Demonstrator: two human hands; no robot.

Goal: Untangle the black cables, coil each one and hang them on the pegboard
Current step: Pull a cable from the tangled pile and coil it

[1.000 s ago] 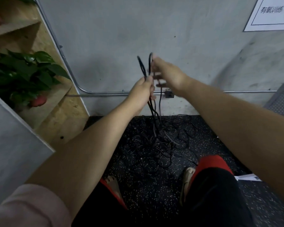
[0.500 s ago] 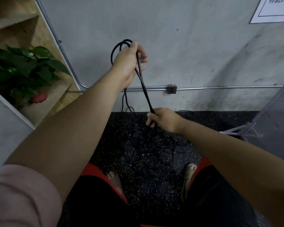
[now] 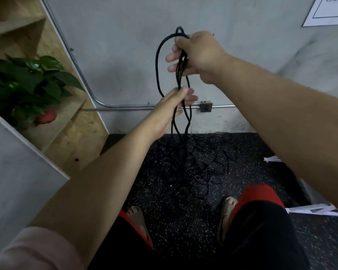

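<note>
Partly hidden: cable loops (image 3: pixel 158 61) in right hand (image 3: pixel 198 55); left hand (image 3: pixel 176 102) grips strands

Wall sign (image 3: pixel 328 10) cut off at top edge; cable strands (image 3: pixel 181 63) partly hidden inside right hand (image 3: pixel 199 55)

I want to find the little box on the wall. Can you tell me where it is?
Look at the grey wall, low down, where a thin metal pipe runs sideways just above the speckled floor. The small square metal box sits on that pipe, right of the left hand. It is the only blocky lump on the pipe.
</note>
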